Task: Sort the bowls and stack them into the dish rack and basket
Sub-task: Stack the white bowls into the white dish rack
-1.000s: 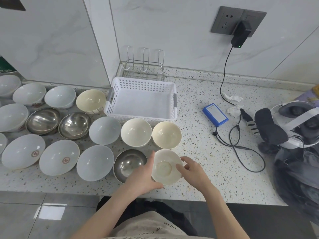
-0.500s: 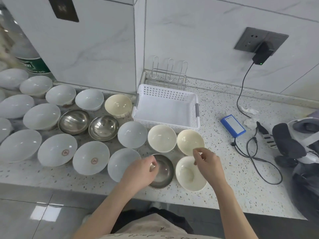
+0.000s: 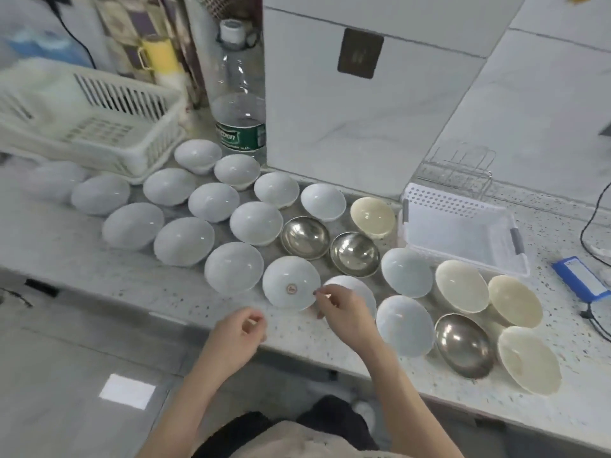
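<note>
Several white bowls (image 3: 233, 271) fill the counter, mixed with three steel bowls (image 3: 305, 238) and several cream bowls (image 3: 461, 285). My right hand (image 3: 345, 314) hovers over a plain white bowl (image 3: 358, 285) and hides most of it. Its bent fingertips reach the rim of a white bowl with a red logo (image 3: 291, 282); no grip shows. My left hand (image 3: 236, 338) hangs over the counter's front edge, loosely curled and holding nothing. A white perforated basket (image 3: 456, 193) stands at the right with a wire dish rack (image 3: 459, 170) behind it.
A larger white slatted basket (image 3: 82, 127) sits at the back left. A water bottle (image 3: 239, 120) stands beside a white pillar (image 3: 347, 110). At the right edge lie a blue device (image 3: 582, 280) and a black cable (image 3: 591, 226).
The view has swung left. Both hands left the front cream and steel bowls and moved left toward the logo bowl. The cream bowl now rests on the counter.
</note>
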`<action>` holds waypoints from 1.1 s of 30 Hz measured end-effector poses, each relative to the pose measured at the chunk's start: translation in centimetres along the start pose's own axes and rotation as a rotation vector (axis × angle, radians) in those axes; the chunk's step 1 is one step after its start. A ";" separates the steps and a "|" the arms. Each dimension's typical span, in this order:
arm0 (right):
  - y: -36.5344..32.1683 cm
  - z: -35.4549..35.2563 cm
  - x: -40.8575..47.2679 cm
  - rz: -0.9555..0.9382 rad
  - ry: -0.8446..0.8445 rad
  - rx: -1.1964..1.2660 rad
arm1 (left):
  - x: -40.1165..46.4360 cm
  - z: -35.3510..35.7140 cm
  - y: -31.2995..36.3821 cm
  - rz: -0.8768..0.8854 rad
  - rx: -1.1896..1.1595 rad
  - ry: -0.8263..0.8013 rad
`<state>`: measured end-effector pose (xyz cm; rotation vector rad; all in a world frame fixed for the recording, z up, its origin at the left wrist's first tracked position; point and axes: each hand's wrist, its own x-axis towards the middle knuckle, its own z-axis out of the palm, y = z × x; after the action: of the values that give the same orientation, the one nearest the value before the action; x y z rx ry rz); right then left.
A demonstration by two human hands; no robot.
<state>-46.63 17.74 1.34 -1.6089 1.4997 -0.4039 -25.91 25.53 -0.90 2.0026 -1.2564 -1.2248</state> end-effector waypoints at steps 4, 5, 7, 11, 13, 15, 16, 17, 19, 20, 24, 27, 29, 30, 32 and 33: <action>-4.9 6.1 0.8 -0.057 -0.119 -0.010 | -0.8 -5.1 -4.2 -0.081 -0.189 0.075; -6.0 7.4 1.2 -0.071 -0.152 -0.014 | -0.9 -6.1 -5.1 -0.098 -0.245 0.101; -8.1 9.5 2.0 -0.077 -0.211 -0.047 | -1.0 -7.9 -6.5 -0.138 -0.342 0.152; -12.0 12.8 4.2 -0.084 -0.304 -0.036 | -0.2 -11.2 -8.3 -0.218 -0.527 0.238; -14.0 14.7 5.6 -0.083 -0.312 -0.022 | 0.4 -13.1 -9.1 -0.249 -0.592 0.263; -16.0 17.0 7.1 -0.074 -0.307 0.002 | 1.1 -15.4 -10.0 -0.269 -0.625 0.287; -17.0 18.4 7.9 -0.066 -0.313 0.030 | 1.6 -16.6 -10.5 -0.277 -0.637 0.302; -17.9 19.8 8.7 -0.055 -0.325 0.068 | 2.1 -17.9 -11.1 -0.286 -0.647 0.320; -20.0 23.0 10.3 -0.027 -0.354 0.145 | 3.4 -20.9 -12.7 -0.302 -0.646 0.354; -21.0 24.4 11.2 -0.015 -0.373 0.172 | 4.1 -22.5 -13.4 -0.311 -0.641 0.364; -26.0 29.7 14.7 0.038 -0.440 0.224 | 7.5 -29.8 -16.1 -0.365 -0.625 0.386; -29.3 32.2 16.4 0.043 -0.471 0.213 | 9.9 -34.8 -17.0 -0.371 -0.586 0.402; -31.0 33.3 16.9 0.046 -0.521 0.239 | 11.6 -37.2 -17.4 -0.356 -0.590 0.420; -31.8 33.9 17.2 0.058 -0.548 0.254 | 12.4 -38.2 -17.7 -0.351 -0.594 0.427; -32.6 35.1 17.4 0.092 -0.589 0.268 | 14.1 -39.6 -18.3 -0.354 -0.613 0.425; -32.9 35.6 17.5 0.129 -0.595 0.280 | 15.0 -39.9 -18.5 -0.365 -0.626 0.416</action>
<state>4.44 11.14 0.73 -1.2531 1.0306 -0.0444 19.99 18.47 -1.94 1.8945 -0.2611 -1.0920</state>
